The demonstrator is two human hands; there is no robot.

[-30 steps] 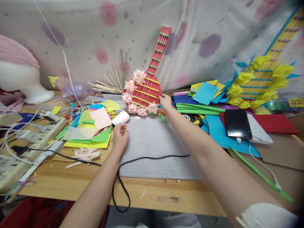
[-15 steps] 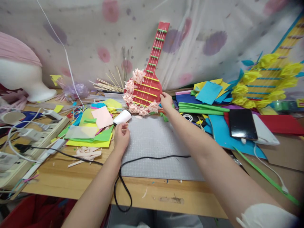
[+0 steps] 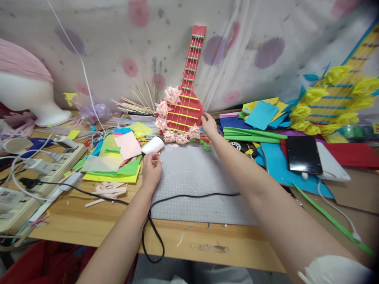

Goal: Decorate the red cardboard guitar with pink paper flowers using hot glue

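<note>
The right hand (image 3: 209, 123) has nudged the red paper guitar (image 3: 186, 106) slightly more upright

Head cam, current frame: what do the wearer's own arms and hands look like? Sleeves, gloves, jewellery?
Both forearms are bare down to the wrists. The left hand and right hand wear no gloves, and no ring, watch or bracelet shows. A white short sleeve covers the right upper arm at the bottom right corner. No sleeve comes into view on the left arm. No markings are visible.
</note>
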